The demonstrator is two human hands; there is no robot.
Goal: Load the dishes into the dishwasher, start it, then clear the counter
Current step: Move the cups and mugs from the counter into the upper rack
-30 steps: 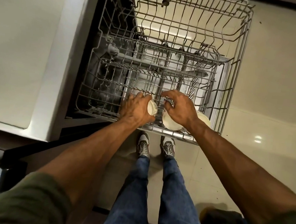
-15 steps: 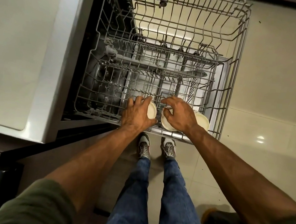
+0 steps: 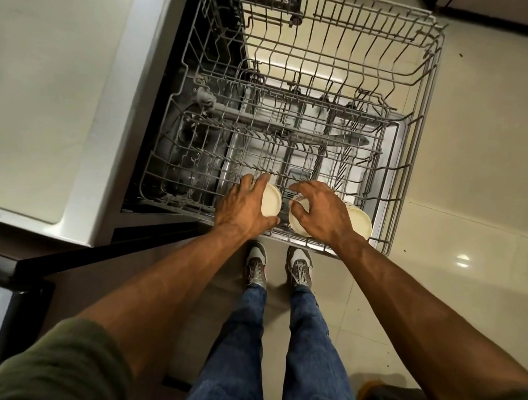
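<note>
While the person stands at the front rail of the pulled-out wire rack (image 3: 420,124), both hands are down among its nearest tines. Left hand (image 3: 244,209) grips the left bowl (image 3: 272,200), a cream one stood on edge with its round face turned right. The fingers (image 3: 259,182) curl over its far rim and the thumb closes in at the near rim. Just beside it, the right hand (image 3: 324,212) holds the middle bowl (image 3: 297,224), also cream and on edge, with fingers spread and curled over its top and the thumb on its left side. A third bowl (image 3: 359,223) leans just right of that hand, partly hidden by the wrist, ungripped. All three sit in one row along the rack's front edge; which tier they rest in I cannot tell. The pale table (image 3: 42,81) lies left of the dishwasher (image 3: 150,108), and the person's shoes (image 3: 256,263) stand on the tiled floor (image 3: 483,188).
</note>
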